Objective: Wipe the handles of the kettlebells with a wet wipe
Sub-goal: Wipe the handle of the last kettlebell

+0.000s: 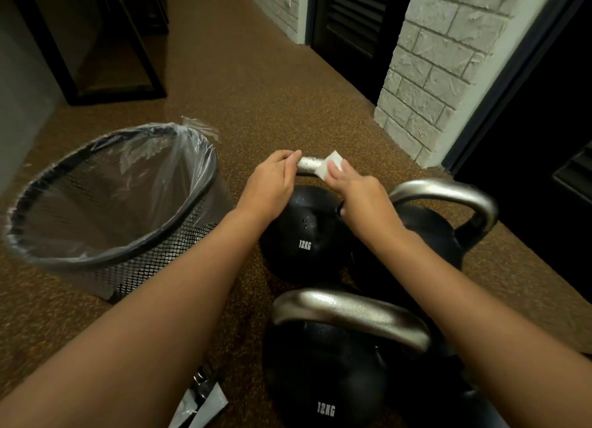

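Down on the speckled brown floor (256, 84) stand three black kettlebells with silver handles, close together. The far kettlebell (304, 232), marked 12KG in white, is the one being worked on. Its handle (310, 164) shows between the two hands. The left hand (269, 184) has its grip closed over the left end of that handle, fingers curled over the top. The right hand (362, 197) has a narrow grip pinching a white wet wipe (330, 168) against the right part of the same handle; the wipe is folded over the bar and one corner sticks up above the fingers.

Just to the right, a second kettlebell (429, 235) sits beside the first, its handle (448, 193) arching up clear of the right wrist. A third kettlebell (323, 376), also marked 12KG, stands nearest the camera, its handle (352, 315) lying across the top between the two forearms.

To the left of the kettlebells stands a black wire-mesh waste bin (134, 267) lined with a clear plastic bag (166, 165), near the left forearm but apart from it. At the bottom edge, beneath the left forearm, lies a torn grey packet (205, 408). A pale brick-pattern wall (432, 75) rises at the right, with dark doorways on either side.
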The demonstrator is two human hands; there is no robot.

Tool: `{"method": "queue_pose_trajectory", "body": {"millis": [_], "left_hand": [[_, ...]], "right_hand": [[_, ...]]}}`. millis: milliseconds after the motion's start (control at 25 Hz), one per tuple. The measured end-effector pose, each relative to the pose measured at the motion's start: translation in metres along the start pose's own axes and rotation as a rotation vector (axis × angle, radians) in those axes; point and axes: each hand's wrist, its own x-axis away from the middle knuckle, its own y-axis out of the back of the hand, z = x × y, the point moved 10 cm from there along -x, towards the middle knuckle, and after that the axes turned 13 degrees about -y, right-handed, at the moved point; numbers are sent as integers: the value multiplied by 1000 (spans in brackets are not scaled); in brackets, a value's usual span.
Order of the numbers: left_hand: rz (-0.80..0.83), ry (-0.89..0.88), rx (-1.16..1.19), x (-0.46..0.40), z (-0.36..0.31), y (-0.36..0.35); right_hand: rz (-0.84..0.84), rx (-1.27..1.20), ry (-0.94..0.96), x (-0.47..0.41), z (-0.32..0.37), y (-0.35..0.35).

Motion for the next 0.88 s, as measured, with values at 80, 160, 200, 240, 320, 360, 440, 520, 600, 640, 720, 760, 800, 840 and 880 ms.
{"method": "queue_pose_trajectory", "body": {"millis": [80, 160, 200, 240, 320, 360, 440, 520, 600, 640, 720, 760, 800, 840, 880], "left_hand": [[-3, -7, 4, 0, -3, 1], [-14, -5, 10, 0, -6, 2], [-18, -2, 12, 1, -7, 3], [-21, -1, 15, 2, -7, 3], [-19, -5, 19, 3, -9, 3], [-16, -9, 22, 3, -10, 3], [-20, -7, 32, 3, -10, 3], [-38, -5, 25, 3, -8, 2], [-46, -4, 16, 3, -5, 2], [-39, -1, 16, 2, -4, 1], [-21, 2, 20, 2, -3, 1], [-14, 1, 19, 2, -4, 1], [-11, -1, 17, 2, -4, 1], [-9, -3, 12, 2, -4, 1], [-9, -5, 9, 2, -4, 1]], "right_hand": [[-34, -44, -20, 3, -12, 4], [-60, -12, -23, 2, -15, 6], [-50, 8, -3, 3, -12, 2], [-36, 14, 32, 5, -9, -2], [-14, -7, 87, 11, -8, -9], [-22, -38, 84, 11, -13, -7], [-104, -117, 11, 5, -22, 7], [-181, -175, -36, -3, -19, 22], [-185, -223, -22, -11, -8, 26], [-170, -260, -37, -16, -9, 25], [-104, -336, -155, -30, -27, 20], [-51, -336, -231, -37, -40, 16], [12, -320, -294, -41, -51, 10], [76, -315, -340, -44, -59, 5], [126, -321, -369, -45, -63, 2]]}}
